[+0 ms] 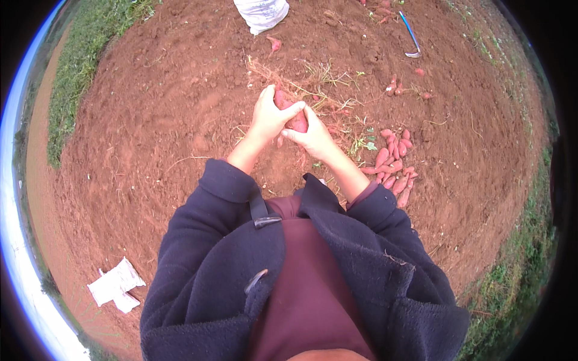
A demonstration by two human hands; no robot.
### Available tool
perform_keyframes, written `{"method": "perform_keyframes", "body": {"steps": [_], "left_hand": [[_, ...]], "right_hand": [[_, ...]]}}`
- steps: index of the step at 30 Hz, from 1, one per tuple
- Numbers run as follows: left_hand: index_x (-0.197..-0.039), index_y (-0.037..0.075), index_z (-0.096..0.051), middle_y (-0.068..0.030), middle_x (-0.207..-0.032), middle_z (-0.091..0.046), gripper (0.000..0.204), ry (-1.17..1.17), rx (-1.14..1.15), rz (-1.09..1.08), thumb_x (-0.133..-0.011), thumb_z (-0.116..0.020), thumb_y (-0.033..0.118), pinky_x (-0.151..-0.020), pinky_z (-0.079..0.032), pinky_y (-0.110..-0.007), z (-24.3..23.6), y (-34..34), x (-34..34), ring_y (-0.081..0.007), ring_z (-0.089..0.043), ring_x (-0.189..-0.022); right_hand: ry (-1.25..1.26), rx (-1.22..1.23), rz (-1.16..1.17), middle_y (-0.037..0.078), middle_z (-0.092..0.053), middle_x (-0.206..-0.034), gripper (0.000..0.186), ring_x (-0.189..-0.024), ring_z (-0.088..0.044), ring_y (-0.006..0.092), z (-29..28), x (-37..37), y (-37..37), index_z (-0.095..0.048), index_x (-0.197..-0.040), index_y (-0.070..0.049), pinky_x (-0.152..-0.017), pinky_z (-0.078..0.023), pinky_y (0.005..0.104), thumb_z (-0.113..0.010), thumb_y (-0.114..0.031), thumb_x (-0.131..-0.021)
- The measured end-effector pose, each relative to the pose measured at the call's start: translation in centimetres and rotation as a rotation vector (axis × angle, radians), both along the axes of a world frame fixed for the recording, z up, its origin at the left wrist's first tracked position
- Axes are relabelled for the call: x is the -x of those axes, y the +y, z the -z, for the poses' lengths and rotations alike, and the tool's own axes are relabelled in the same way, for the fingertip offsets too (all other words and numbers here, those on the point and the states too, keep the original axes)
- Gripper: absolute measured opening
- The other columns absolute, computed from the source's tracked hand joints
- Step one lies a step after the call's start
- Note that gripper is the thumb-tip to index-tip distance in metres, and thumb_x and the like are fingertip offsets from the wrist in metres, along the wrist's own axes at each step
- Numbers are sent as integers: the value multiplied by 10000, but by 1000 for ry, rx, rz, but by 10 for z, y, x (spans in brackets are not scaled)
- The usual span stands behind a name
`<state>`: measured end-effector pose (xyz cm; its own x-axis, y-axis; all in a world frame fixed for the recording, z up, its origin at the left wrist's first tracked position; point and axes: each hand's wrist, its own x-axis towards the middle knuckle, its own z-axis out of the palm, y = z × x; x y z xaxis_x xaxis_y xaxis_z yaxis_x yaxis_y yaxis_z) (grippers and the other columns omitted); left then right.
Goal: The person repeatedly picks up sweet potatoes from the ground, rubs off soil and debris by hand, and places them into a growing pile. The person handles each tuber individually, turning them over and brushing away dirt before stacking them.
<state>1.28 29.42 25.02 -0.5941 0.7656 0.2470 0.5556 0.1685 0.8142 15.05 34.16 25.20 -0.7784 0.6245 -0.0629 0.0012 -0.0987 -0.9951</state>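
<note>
Both forearms (pixel 244 154) reach forward and angle inward, with the left hand (pixel 268 115) and right hand (pixel 314 135) close together, thumbs (pixel 293 110) laid over a reddish sweet potato (pixel 297 123). Each hand grips it from its own side, near tangled dry roots (pixel 272 76) on brown soil (pixel 150 114).

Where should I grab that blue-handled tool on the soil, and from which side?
Probably the blue handle at mid-length, from the right: it is long and slim, and the pale blade at its near end points left, so this approach should avoid it.
</note>
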Motion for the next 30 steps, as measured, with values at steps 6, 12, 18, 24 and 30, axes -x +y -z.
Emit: {"method": "perform_keyframes", "body": {"steps": [6, 12, 18, 24, 30], "left_hand": [[-821, -15, -581, -198, -769, -576, 367, -87, 14, 25, -884, -625, 344, -651, -447, -399, 1, -2, 20, -339, -577, -698], [-1145, 50, -608, -11, -880, -649, 228, -413, -52, -80, -937, -572, 135, -691, -469, -221, 4, -2, 49, -86, -594, -795], [-1259, 23, -541, -93, -1036, -648, 476, -743, 31, 107, -891, -645, 306, -793, -472, -295, -2, -7, 19, -143, -590, -931], [-1378, 4, -409, -192, -1195, -591, 823, -546, 96, 283, -760, -730, 442, -921, -451, -356, -24, 0, -15, -247, -568, -1112], [-1289, -1, -471, -244, -1107, -621, 730, -169, 166, 199, -771, -720, 450, -854, -486, -363, -36, -2, -22, -307, -629, -1001]], "right_hand": [[-136, 121, -101, 114, -606, -1081, 641, -888, -601, 141, -8, -6, 6, -422, -1278, 38, -783, -495, 292, -746, -155, -758], [62, 811, -94, 69, -615, -857, 376, -600, -523, 86, -17, -19, 11, -513, -1096, 5, -581, -442, 238, -690, -158, -808], [369, 990, -233, 63, -612, -849, 352, -653, -527, 145, -3, -24, 17, -588, -977, -19, -607, -423, 305, -571, -347, -852], [244, 885, -227, 72, -613, -880, 308, -718, -564, 173, 4, -25, 16, -573, -1030, -16, -614, -442, 312, -591, -260, -843], [68, 662, -163, 24, -588, -896, 331, -704, -548, 103, -12, -25, 8, -507, -1131, -52, -555, -427, 261, -639, -175, -853]]}}
